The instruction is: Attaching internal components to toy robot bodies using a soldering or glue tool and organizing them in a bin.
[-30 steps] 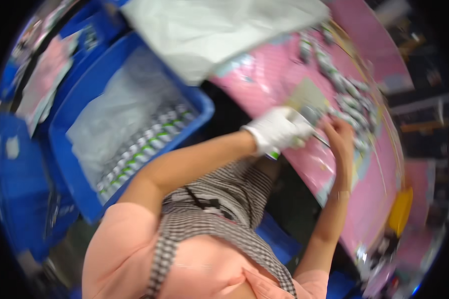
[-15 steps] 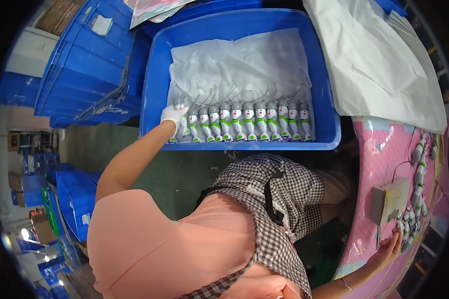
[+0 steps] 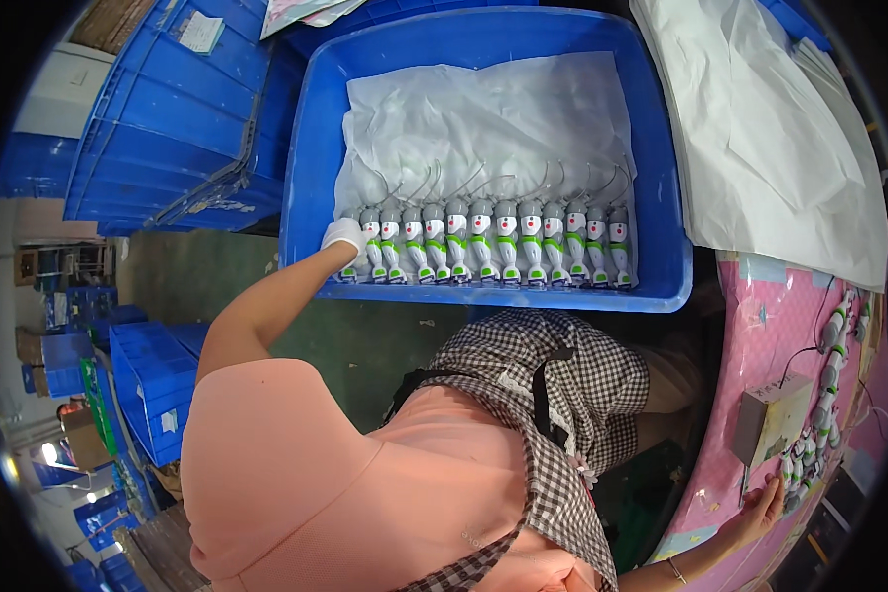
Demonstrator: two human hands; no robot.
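In a large blue bin (image 3: 306,128) lies a row of white, grey and green toy limbs (image 3: 481,237) with thin wires at their grey ends. At the row's left end, my left hand (image 3: 343,240) in a white glove is closed around another such limb; its grey end shows above the glove, while the fingers are partly hidden. My bare right hand (image 3: 762,507) rests on the pink table at the right, fingers stretched out beside a heap of similar limbs (image 3: 807,456). Nothing shows in its grip.
White sheeting (image 3: 533,109) lines the bin, and more white sheeting (image 3: 760,138) drapes over its right side. A small metal box (image 3: 772,419) with a cable stands on the pink table (image 3: 770,321). Blue crates (image 3: 173,118) stand at the left.
My left hand has shifted nearer along the limb at the row's left end. My right hand has drawn slightly nearer beside the heap. The whole view has shifted a little.
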